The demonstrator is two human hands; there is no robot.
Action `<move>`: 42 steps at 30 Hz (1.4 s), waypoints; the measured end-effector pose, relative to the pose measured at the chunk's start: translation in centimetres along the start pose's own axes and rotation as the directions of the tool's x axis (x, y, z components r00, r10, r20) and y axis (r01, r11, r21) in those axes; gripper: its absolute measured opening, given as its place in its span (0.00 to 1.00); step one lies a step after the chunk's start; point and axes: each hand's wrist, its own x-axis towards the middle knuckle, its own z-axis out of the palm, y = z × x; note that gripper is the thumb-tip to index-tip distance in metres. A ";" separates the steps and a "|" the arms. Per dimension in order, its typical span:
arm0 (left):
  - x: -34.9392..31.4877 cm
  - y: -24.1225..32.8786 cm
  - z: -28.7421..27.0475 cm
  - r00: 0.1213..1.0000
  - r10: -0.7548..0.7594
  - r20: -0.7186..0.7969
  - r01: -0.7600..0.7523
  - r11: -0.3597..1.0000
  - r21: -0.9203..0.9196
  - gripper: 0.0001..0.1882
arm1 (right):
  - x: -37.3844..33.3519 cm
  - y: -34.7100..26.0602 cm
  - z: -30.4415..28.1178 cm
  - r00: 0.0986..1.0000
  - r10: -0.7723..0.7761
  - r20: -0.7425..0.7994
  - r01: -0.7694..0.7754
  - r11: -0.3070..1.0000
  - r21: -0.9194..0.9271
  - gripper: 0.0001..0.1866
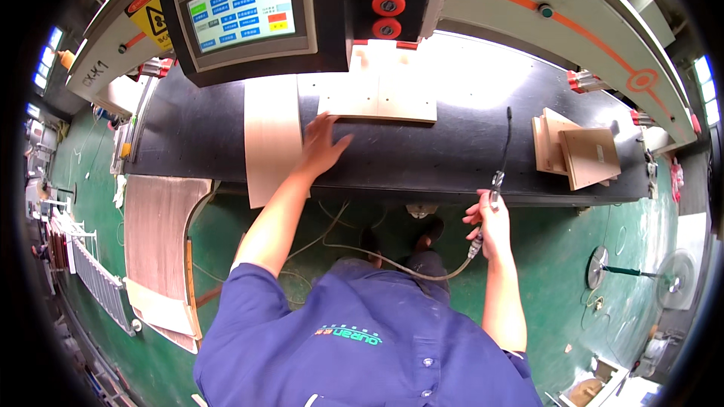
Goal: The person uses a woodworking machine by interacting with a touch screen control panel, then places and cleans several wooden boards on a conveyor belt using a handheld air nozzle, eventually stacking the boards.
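My right hand (494, 227) is closed around an air blow gun (497, 181), whose thin dark nozzle points away from me over the front edge of the black machine table (377, 158). A pale hose (392, 264) runs from its grip down and left past my legs. My left hand (322, 149), fingers apart, reaches across a long pale wood panel (271, 117) to the near left corner of a drilled pale board (407, 108). Its fingertips are at that corner; whether they touch cannot be made out. The board's far side runs under the machine.
Several small wood boards (592, 157) are stacked at the table's right end. A touchscreen (241, 11) and red buttons (388, 4) overhang the far side. Larger panels (160, 234) stand at left, beside a metal rack (94, 279). A fan (675, 279) stands at right.
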 end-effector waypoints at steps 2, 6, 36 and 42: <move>-3.0 -2.4 -1.6 0.998 -0.070 -0.007 0.070 0.996 0.047 0.35 | 1.3 -1.9 -1.3 0.992 -0.119 -0.031 0.119 0.993 0.014 0.22; -10.2 -11.1 -3.4 0.976 -0.189 -0.105 0.209 0.949 0.237 0.36 | 4.5 -8.7 -1.2 0.973 -0.222 -0.067 0.218 0.974 -0.065 0.28; -18.3 -8.7 -7.4 0.884 -0.431 -0.180 0.426 0.902 -0.069 0.34 | 8.9 -11.8 0.0 0.981 -0.173 -0.091 0.163 0.981 -0.103 0.33; -18.7 -7.8 -7.6 0.877 -0.446 -0.179 0.430 0.894 -0.122 0.34 | 3.9 -3.4 2.1 0.997 0.054 0.054 -0.047 0.991 -0.129 0.28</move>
